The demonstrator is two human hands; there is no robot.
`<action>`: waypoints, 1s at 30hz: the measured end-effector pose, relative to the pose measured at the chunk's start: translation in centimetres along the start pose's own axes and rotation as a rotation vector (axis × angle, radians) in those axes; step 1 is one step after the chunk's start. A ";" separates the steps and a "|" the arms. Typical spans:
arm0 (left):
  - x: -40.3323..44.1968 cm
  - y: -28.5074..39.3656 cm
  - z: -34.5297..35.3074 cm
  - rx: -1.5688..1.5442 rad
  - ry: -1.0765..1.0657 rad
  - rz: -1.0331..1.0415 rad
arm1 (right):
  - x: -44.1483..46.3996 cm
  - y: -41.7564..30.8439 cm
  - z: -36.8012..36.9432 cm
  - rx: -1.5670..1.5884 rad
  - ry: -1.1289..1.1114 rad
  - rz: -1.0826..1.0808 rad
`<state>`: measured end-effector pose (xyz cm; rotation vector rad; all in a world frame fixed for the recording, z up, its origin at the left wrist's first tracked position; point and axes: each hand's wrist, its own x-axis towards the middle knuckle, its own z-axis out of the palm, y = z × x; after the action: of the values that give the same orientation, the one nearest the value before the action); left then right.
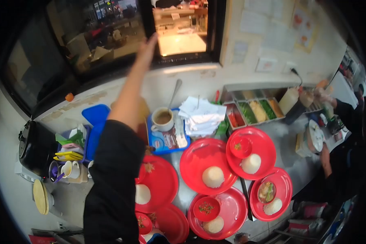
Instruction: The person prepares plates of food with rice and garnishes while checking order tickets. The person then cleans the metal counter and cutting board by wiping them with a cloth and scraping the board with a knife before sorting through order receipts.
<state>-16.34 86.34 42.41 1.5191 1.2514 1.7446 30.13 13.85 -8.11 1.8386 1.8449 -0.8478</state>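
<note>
My left hand (147,51) reaches up and forward, its forearm in a black sleeve. The fingers look stretched out, somewhat blurred, against the dark edge of the sliding window (148,24), beside the lit opening. I see nothing held in it. Below the arm, several red plates (195,154) carry mounds of white rice (213,177). Some also hold small red bowls (206,208) of chopped food, and one has a clear bowl of food (267,191). My arm hides part of the left plates. My right hand is out of view.
A blue tray (187,143) holds a mug (162,118) with a spoon, beside spiked paper slips (201,115). Metal topping trays (256,112) stand along the wall. At right, a co-worker's hands (325,158) are over the counter. A black cooker (34,148) stands left.
</note>
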 end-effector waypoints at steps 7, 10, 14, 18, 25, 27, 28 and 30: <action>-4.6 6.9 4.6 -0.184 -0.953 -0.495 | 3.6 1.0 0.0 -0.098 0.050 -0.055; -9.3 10.8 5.7 0.096 -1.017 -0.229 | 4.5 2.1 3.4 -0.152 0.077 -0.095; -15.9 14.6 3.2 0.612 -1.089 0.466 | -1.7 -1.1 1.9 -0.086 0.033 -0.035; -22.1 19.3 -2.3 0.502 -1.155 0.307 | -7.0 -2.3 3.7 -0.010 0.052 -0.064; -31.0 18.4 -10.6 0.313 -0.979 0.054 | -13.9 -3.5 10.3 0.208 -0.011 -0.073; -31.6 15.0 -10.9 0.250 -0.955 -0.138 | -14.9 -3.0 12.3 0.298 0.132 -0.154; -31.9 14.7 -10.7 0.287 -0.938 -0.207 | -14.9 -2.6 13.3 0.344 0.207 -0.195; -31.8 12.0 -9.3 0.230 -0.865 -0.232 | -14.0 -2.3 13.8 0.436 0.360 -0.280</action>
<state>-15.07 51.37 37.97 1.8589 1.0994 0.6534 26.77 -5.65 -8.74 2.1331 2.3281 -1.1528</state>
